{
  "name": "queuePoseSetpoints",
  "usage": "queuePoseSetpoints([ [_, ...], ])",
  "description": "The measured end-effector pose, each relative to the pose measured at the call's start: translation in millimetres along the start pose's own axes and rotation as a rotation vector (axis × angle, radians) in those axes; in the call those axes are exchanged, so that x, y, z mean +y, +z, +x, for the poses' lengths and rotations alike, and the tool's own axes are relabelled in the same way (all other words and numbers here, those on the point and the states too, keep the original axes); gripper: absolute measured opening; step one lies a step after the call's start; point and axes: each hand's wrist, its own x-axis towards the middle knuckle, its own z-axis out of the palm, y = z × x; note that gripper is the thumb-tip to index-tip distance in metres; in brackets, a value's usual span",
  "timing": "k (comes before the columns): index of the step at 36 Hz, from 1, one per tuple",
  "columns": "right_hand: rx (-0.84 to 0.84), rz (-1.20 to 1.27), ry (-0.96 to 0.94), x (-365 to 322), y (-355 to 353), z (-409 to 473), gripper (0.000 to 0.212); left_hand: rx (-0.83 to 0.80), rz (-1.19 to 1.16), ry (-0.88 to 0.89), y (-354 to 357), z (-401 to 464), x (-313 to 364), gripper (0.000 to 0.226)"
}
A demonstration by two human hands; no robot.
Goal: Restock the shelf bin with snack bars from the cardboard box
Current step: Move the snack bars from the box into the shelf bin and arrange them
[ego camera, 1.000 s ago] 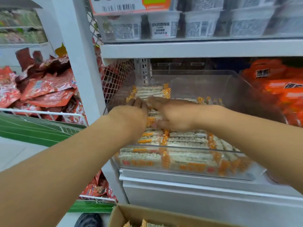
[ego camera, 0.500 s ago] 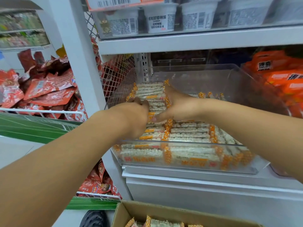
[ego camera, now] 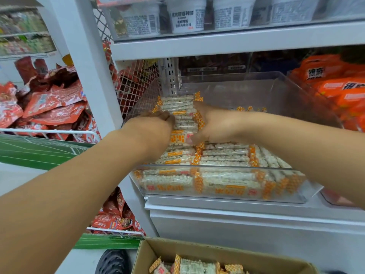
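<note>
A clear plastic shelf bin (ego camera: 227, 196) holds rows of white snack bars (ego camera: 223, 155) with orange-checked ends. Both of my hands reach into its left part. My left hand (ego camera: 152, 125) presses its curled fingers against the left end of a stack of bars (ego camera: 181, 117). My right hand (ego camera: 215, 125) cups the right end of the same stack, thumb low in front. The stack is squeezed between both hands. At the bottom edge an open cardboard box (ego camera: 150, 254) shows more bars (ego camera: 197, 266) inside.
White shelf post (ego camera: 92, 76) and wire mesh (ego camera: 136, 82) stand left of the bin. Red snack bags (ego camera: 49, 107) fill the left baskets. Orange packets (ego camera: 339, 86) lie right of the bin. White cups (ego camera: 185, 14) sit on the shelf above. A dark shoe (ego camera: 114, 262) is beside the box.
My hands slid apart from over the bars to the two ends of the left stack. The view tilted down, showing more of the cardboard box.
</note>
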Motion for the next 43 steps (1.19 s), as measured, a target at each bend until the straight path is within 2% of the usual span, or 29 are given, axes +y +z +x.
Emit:
queuePoseSetpoints([
  [8,0.042,-0.006,-0.058,6.2,-16.8,-9.0,0.100,0.109,-0.200,0.060,6.5,-2.9,-9.7,0.062],
  [12,0.085,-0.138,-0.121,5.4,-11.2,-19.2,0.076,0.183,-0.284,0.084,9.1,-6.5,-8.9,0.055],
  [16,0.149,-0.272,-0.190,4.2,-3.3,-30.3,0.069,0.246,-0.292,0.087,13.3,-10.3,-8.2,0.049],
  [22,0.215,-0.296,-0.242,4.5,-6.4,-52.7,0.060,0.295,-0.440,0.085,6.5,-18.9,-4.4,0.038],
  [27,0.374,-0.395,-0.425,-3.5,-7.2,-90.8,0.045,0.320,-0.505,0.170,5.7,-39.6,-4.6,0.050],
  [32,0.425,-0.505,-0.609,0.8,14.7,-137.5,0.026,0.393,-0.497,0.224,19.0,-67.8,-10.8,0.050],
  [38,0.526,-0.256,-0.440,-11.9,-0.4,-121.3,0.016,0.461,-0.486,0.109,14.8,-69.1,-11.5,0.030],
  [41,0.420,-0.165,-0.363,-19.1,-14.1,-95.3,0.011,0.375,-0.509,0.085,3.0,-65.2,-5.7,0.028],
  [43,0.294,-0.213,-0.332,-19.7,-13.0,-79.2,0.015,0.321,-0.532,0.083,0.1,-61.9,-4.1,0.027],
])
